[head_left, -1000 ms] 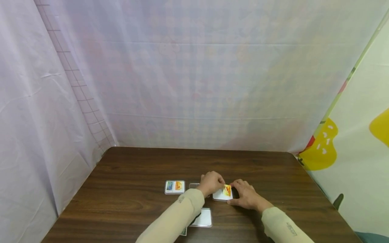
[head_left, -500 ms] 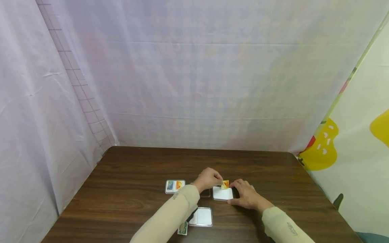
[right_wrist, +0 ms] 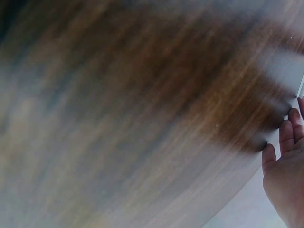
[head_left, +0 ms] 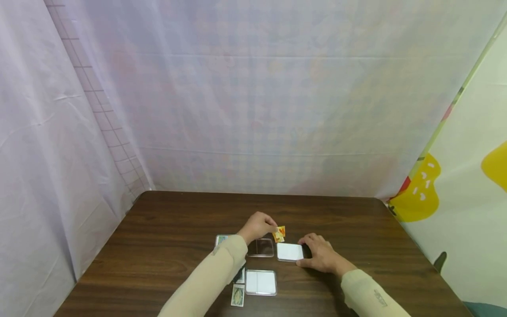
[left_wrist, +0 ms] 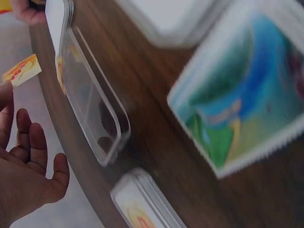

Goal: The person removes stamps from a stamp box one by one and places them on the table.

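Observation:
My left hand [head_left: 257, 226] pinches a small yellow and orange stamp [head_left: 279, 233] between thumb and fingertips, raised above the back of the tabletop. In the left wrist view the stamp [left_wrist: 23, 70] hangs from the fingertips while the other fingers are loosely bent. My right hand [head_left: 321, 254] holds a flat case with a white insert [head_left: 290, 252], thumb at its near right corner and fingers at its far right corner. Between the hands a clear plastic case piece [head_left: 261, 248] lies on the table, nearer the left hand.
In front lies another clear case with a white two-part insert [head_left: 261, 282]. Beside it is a green stamp [head_left: 237, 295]; a blue-green stamp [left_wrist: 247, 95] shows large in the left wrist view. The left sleeve partly covers a filled case [head_left: 221, 239]. Curtains stand behind the brown table [head_left: 336, 215].
My left hand has lifted the yellow and orange stamp off the white insert and carried it left and away from me. The right hand stays at the case. The clear piece is uncovered.

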### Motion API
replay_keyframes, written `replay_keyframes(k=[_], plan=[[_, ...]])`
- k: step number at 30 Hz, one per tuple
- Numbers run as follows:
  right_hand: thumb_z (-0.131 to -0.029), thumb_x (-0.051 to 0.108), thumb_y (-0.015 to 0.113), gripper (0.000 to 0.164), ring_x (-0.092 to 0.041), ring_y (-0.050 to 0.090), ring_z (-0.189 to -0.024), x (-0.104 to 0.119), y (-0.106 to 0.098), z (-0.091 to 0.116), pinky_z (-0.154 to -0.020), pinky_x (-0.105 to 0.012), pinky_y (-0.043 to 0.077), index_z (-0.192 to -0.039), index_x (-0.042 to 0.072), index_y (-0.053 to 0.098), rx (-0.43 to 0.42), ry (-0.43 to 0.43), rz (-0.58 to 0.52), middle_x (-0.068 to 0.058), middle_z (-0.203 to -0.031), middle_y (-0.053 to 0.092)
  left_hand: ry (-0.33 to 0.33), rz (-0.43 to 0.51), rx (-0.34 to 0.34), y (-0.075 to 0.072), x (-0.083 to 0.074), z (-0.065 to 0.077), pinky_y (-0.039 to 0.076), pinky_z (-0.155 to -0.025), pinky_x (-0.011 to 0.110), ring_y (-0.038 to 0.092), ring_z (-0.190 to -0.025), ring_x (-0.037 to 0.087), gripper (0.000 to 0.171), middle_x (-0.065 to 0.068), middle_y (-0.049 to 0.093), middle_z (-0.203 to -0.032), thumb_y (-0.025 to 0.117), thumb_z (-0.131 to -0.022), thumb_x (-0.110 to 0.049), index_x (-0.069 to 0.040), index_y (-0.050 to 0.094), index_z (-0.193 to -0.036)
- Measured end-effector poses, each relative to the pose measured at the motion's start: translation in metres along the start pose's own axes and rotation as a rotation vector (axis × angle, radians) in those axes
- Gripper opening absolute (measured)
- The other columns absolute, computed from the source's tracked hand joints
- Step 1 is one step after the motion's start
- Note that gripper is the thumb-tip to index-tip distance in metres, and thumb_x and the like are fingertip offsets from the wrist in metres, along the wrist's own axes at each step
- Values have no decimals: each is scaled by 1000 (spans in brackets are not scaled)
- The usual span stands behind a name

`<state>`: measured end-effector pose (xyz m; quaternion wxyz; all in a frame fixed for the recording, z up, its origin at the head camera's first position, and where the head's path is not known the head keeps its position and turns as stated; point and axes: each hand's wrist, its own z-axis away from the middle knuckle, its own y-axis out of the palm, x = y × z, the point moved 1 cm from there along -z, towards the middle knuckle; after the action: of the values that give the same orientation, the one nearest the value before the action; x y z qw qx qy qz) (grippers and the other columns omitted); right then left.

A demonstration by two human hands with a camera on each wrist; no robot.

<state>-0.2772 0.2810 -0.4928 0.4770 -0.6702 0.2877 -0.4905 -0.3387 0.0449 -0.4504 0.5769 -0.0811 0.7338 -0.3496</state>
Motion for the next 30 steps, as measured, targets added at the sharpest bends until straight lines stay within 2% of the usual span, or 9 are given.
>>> replay_keyframes(k=[10,19,21,23,26,28,30], plan=[[-76,44,83,58,-39,47,-120,-3,2,-1,-95,-62,37,-118,11,60,3,5,10,-15,-126,54,-26,-47,-41,-18,15,-1,50,-79,34,61,-83,18,8,5,72,-89,74,-85,-8,-2,77,-88],[-75,43,83,57,-40,47,-120,-3,2,0,-95,-63,37,-117,11,60,-6,1,7,-15,-125,54,-90,-40,-12,-23,26,-4,51,-76,36,60,-83,19,8,6,71,-91,74,-85,-11,-3,76,-87],[-76,43,83,57,-40,47,-120,-3,2,0,-95,-63,37,-117,12,60,-3,5,5,-15,-126,54,-113,-51,-13,-23,28,-5,51,-78,40,61,-84,20,9,5,71,-92,74,-85,-13,-4,76,-87],[-76,43,83,57,-39,46,-121,-3,2,0,-96,-63,36,-118,12,60,-1,9,0,-15,-126,53,-132,-72,-21,-23,29,-6,49,-87,47,61,-86,22,8,4,71,-92,74,-86,-14,-6,76,-87],[-76,43,83,57,-39,46,-121,-2,2,0,-96,-63,36,-118,12,60,-1,13,1,-14,-126,53,-153,-108,-41,-22,31,-7,39,-98,58,62,-91,24,8,2,71,-91,74,-86,-16,-9,76,-86],[-76,43,83,57,-39,46,-121,-2,2,0,-97,-63,36,-118,12,60,-1,13,1,-14,-126,53,-152,-137,-58,-21,31,-8,33,-101,62,62,-92,24,7,1,71,-90,74,-86,-16,-10,76,-85],[-76,43,83,57,-39,46,-121,-1,2,1,-96,-63,36,-118,12,60,-4,14,2,-14,-126,53,-146,-162,-76,-20,30,-9,33,-100,62,63,-91,24,6,0,71,-88,75,-85,-16,-11,76,-83]])
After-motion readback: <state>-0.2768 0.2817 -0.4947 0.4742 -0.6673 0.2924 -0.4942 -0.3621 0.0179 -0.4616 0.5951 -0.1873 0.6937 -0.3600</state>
